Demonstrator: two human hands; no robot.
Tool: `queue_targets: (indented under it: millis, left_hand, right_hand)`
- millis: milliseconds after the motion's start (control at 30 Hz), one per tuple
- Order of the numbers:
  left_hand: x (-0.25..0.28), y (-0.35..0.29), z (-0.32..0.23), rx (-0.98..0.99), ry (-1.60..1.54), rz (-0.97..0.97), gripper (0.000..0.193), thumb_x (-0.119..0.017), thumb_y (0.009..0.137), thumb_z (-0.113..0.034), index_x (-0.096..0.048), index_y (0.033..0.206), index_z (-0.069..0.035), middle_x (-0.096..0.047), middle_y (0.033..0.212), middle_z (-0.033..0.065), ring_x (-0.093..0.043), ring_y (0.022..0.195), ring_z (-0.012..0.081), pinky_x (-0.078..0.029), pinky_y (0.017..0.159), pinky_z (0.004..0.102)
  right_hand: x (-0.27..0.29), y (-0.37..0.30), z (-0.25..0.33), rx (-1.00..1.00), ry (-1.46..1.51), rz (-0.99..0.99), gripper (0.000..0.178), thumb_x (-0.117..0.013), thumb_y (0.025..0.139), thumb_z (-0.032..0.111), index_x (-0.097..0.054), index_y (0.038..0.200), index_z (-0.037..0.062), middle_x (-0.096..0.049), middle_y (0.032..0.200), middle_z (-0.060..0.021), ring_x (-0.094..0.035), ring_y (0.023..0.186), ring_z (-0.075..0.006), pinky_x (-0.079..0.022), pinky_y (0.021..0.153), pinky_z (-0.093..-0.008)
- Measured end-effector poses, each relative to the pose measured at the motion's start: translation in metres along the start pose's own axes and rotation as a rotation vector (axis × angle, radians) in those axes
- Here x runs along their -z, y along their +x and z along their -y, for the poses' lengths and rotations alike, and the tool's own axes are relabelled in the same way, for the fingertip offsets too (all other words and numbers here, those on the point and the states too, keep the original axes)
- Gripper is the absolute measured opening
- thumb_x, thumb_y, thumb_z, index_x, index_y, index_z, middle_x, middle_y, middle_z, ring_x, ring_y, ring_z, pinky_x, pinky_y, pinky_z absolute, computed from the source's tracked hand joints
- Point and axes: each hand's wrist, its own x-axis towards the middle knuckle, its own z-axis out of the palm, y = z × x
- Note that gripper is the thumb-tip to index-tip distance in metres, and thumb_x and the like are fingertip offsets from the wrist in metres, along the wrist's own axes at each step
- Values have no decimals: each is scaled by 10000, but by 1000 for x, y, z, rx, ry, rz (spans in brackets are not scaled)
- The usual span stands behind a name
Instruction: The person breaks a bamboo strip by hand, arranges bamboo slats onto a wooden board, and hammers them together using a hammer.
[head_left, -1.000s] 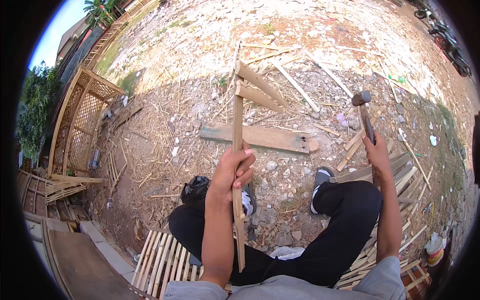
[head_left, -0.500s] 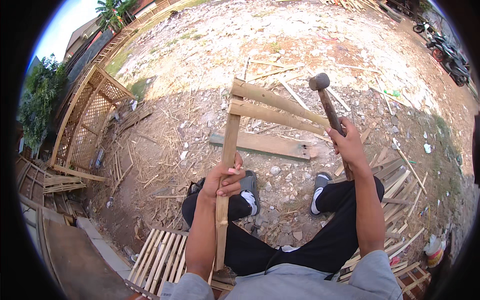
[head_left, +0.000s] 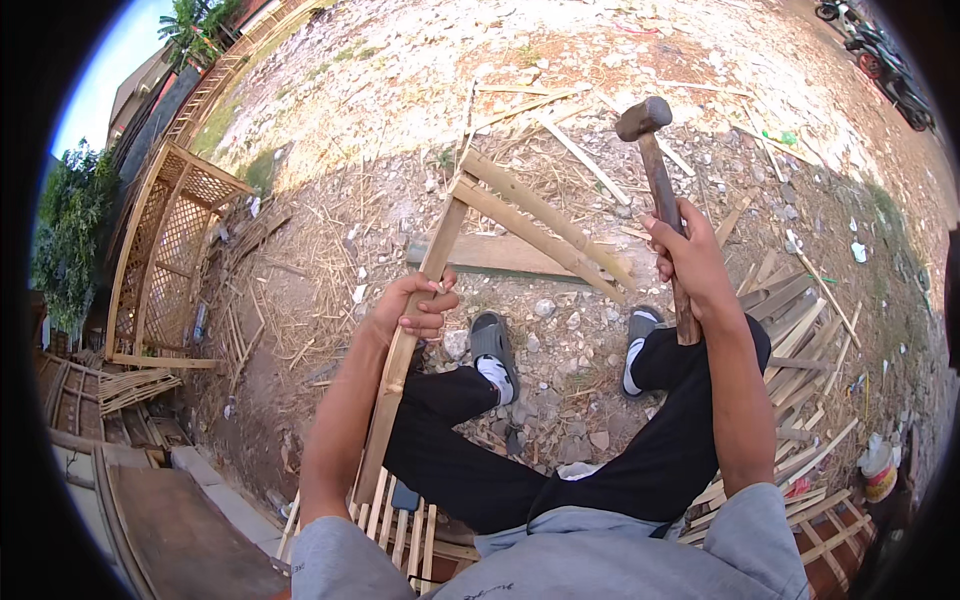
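My left hand point(head_left: 418, 306) is closed round a long wooden post point(head_left: 394, 385), which slants up and away from beside my left thigh. Two bamboo slats, a farther one point(head_left: 552, 207) and a nearer one point(head_left: 530, 232), are joined to its top end and reach down to the right. Their free ends hang above the ground between my feet and the plank. My right hand point(head_left: 694, 258) grips a hammer point(head_left: 659, 185) by its wooden handle, head upward, to the right of the slats and apart from them.
A thick plank point(head_left: 500, 254) lies on the stony ground ahead. Loose wooden strips point(head_left: 800, 330) are heaped at my right. A lattice frame point(head_left: 165, 250) stands at the left. Below my left arm is a slatted wooden piece point(head_left: 415, 545) with a dark phone-like object point(head_left: 405, 497) on it.
The post has tilted and moved left with my left hand. The slats' free ends have swung down, away from my right hand. My right hand still holds the hammer.
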Motion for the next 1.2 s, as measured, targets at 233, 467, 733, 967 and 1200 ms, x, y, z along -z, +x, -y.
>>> queue_targets:
  millis: [233, 467, 733, 967, 1200]
  left_hand:
    - [-71, 62, -92, 429, 1308, -273, 455, -453, 993, -435, -558, 1201, -44, -509, 692, -8, -446, 519, 62, -419, 452, 225]
    - [-143, 95, -124, 390, 2146, -542, 396, -546, 941, -456, -637, 1001, -75, -653, 741, 62, -642, 638, 158, -536, 598, 327]
    - [-133, 107, -102, 167, 2902, -348, 406, -530, 897, -525, -637, 888, -133, -642, 749, 102, -633, 741, 314, -484, 650, 455]
    - [-134, 128, -120, -169, 3129, -483, 826, -253, 867, -779, -499, 438, -118, -438, 405, 26, -446, 379, 190, -339, 421, 353]
    - [-89, 230, -122, -37, 3122, -67, 692, -404, 885, -603, -585, 461, -87, -463, 395, 80, -452, 393, 275, -402, 559, 392]
  right_hand:
    - [20, 2, 3, -17, 123, -105, 238, -668, 866, 191, -476, 928, 63, -418, 650, 46, -394, 481, -42, -349, 444, -223]
    - [29, 3, 8, -9, 189, -139, 244, -673, 862, 193, -478, 929, 62, -412, 649, 47, -391, 495, -44, -360, 461, -231]
    - [34, 0, 11, 26, 214, -127, 256, -672, 862, 190, -479, 947, 43, -421, 660, 37, -399, 491, -47, -372, 454, -236]
    - [37, 2, 13, 36, 243, -140, 263, -664, 875, 185, -487, 1008, 44, -443, 684, 29, -408, 475, -41, -346, 426, -204]
    - [27, 14, 20, -32, 298, -169, 262, -650, 877, 162, -476, 1032, 43, -434, 681, 26, -397, 460, -42, -334, 419, -198]
